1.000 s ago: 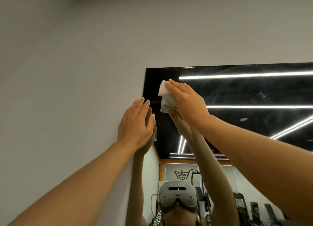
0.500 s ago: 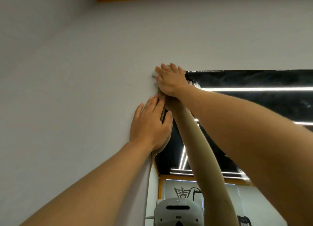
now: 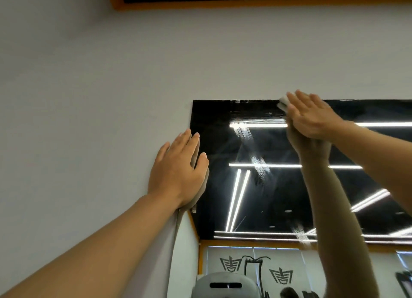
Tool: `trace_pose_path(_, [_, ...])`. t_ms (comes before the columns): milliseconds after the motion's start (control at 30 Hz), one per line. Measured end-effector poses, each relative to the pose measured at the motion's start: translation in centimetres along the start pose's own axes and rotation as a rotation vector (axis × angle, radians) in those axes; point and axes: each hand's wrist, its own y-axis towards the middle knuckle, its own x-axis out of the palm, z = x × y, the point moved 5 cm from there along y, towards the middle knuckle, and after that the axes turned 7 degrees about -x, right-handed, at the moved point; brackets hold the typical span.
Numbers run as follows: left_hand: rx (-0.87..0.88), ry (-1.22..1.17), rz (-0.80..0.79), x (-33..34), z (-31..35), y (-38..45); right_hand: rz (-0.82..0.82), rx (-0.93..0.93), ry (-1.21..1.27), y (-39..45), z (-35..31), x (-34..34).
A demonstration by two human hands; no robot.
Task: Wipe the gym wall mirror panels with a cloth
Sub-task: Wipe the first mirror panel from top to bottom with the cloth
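Your right hand [image 3: 312, 117] lies flat against the mirror [image 3: 278, 186], fingers straight and close together, pressing the cloth [image 3: 282, 103] onto the glass at the mirror's top edge. Only a white corner of the cloth shows past your fingertips; the rest is hidden under the palm, so how it is folded cannot be told. Your left hand [image 3: 178, 170] is spread and pressed flat on the mirror's left edge, partly on the wall [image 3: 111, 85], holding nothing, and looks to be bracing you as you reach up.

Out from the cloth, the strip of glass between it and the mirror's top left corner shows fine horizontal streaks, which suggests that stretch has had a pass. Below the cloth, smears catch the reflected ceiling lights in the middle of the mirror and again lower down, near the reflected orange trim, so that area seems not yet cleaned, or only wetted.

By my reckoning you are early in this panel: the top band left of the cloth is done, while the top edge to its right, the whole middle and lower glass, and any further panels are left.
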Motion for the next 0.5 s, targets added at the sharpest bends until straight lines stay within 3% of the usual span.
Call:
trace_pose_path(100, [-0.002,0.012,0.0,0.0,0.0,0.1,0.035,0.1,0.011,-1.5,2.6,-0.5])
trace_pose_path(267, [-0.014,0.021,0.016,0.1,0.0,0.2,0.035,0.16,0.034,-0.8,-1.2,-0.2])
trace_pose_path(433, [-0.013,-0.002,0.013,0.0,-0.2,0.2,0.002,-0.351,-0.05,-1.1,-12.8,0.6])
trace_pose_path(500, [-0.016,-0.008,0.023,0.0,-0.1,0.1,-0.036,-0.533,0.039,-2.6,-16.5,1.4])
